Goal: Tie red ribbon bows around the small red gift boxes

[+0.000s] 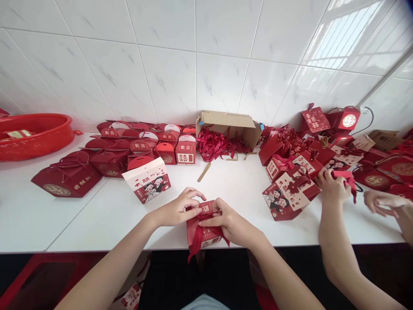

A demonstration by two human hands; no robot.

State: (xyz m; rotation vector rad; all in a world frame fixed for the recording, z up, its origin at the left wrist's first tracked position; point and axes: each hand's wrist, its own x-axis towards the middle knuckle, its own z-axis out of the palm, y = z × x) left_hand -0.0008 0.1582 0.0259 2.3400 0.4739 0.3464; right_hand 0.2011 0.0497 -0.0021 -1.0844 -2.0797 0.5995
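Note:
A small red gift box (204, 234) with a red ribbon (195, 242) sits at the near edge of the white table (106, 215). My left hand (180, 208) pinches the top of the box from the left, fingers closed on it. My right hand (229, 224) grips the box and its ribbon from the right. The ribbon's loose ends hang down over the box front. A white and red box with cartoon figures (148, 179) stands just left of my hands.
Rows of red boxes (145, 144) line the wall at left, beside a red basin (35, 134). An open cardboard carton (227, 125) spills red ribbons. A pile of red boxes (300, 172) lies at right, where another person's hands (334, 185) hold a red piece.

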